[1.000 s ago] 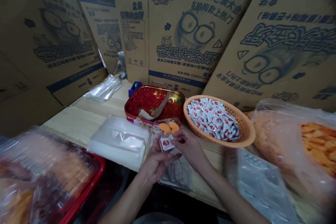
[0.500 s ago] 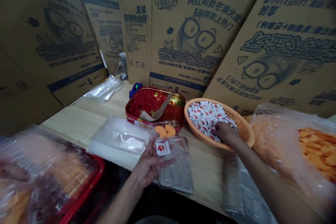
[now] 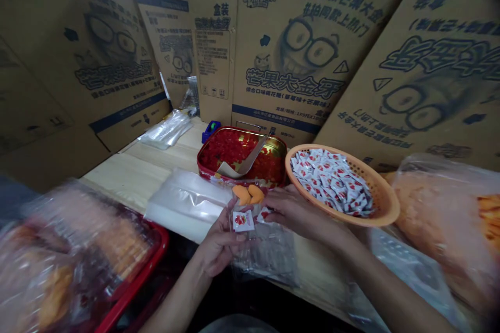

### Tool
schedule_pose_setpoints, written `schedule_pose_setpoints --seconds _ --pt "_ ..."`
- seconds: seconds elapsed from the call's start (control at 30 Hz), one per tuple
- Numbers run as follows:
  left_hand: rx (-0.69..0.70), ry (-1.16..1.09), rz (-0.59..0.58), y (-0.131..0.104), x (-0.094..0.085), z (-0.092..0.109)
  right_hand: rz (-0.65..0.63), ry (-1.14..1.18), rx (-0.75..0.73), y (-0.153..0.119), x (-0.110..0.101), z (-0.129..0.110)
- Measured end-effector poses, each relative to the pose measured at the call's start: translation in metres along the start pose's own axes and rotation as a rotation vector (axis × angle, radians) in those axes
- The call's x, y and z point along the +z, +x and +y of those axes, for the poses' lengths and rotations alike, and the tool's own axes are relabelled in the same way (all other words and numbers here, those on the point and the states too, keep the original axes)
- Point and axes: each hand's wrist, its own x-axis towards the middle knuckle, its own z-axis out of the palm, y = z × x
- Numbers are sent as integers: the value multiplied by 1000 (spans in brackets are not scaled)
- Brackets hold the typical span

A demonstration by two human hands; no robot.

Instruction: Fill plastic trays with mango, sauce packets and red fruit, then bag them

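Note:
My left hand [image 3: 214,251] grips the left side of a clear plastic compartment tray [image 3: 273,255]. Two orange heart-like pieces [image 3: 249,194] lie at the tray's far end, and a white sachet [image 3: 243,221] with a red print sits by my left fingers. Over the tray's right side, my right hand [image 3: 292,212] pinches a second small white sachet [image 3: 264,214], partly covered by the fingers. Right of that hand, an orange plastic basket [image 3: 385,213] holds many similar sachets [image 3: 332,179].
Behind the tray stands a red tin [image 3: 203,170] with red bits and a scoop [image 3: 250,158]. Flat clear bags [image 3: 183,200] lie left, beside a blue tape dispenser [image 3: 210,131]. A bag of orange pieces [image 3: 437,208] stands right, a red bin [image 3: 160,250] lower left. Cardboard boxes [image 3: 297,62] wall the back.
My right hand has moved left from the basket to the tray, bringing a sachet. My left hand keeps its hold on the tray. The view has shifted slightly left.

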Motion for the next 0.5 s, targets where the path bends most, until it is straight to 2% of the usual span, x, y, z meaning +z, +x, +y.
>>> schedule_pose_setpoints --seconds 0.1,0.2,0.3,0.4,0.43,0.5 --pt "2 -7 26 -6 -5 4 -78 27 -49 7 5 -6" --pt "15 -8 60 -10 -11 10 -85 102 -111 12 12 -5" --pt "31 -6 58 -15 -19 15 58 138 -80 21 17 9" --pt "45 -11 58 -23 -27 21 278 56 191 38 19 42" --pt "51 -6 73 -26 -29 24 294 23 315 45 20 56" --pt "64 10 114 -31 -33 29 220 -3 512 59 22 83"
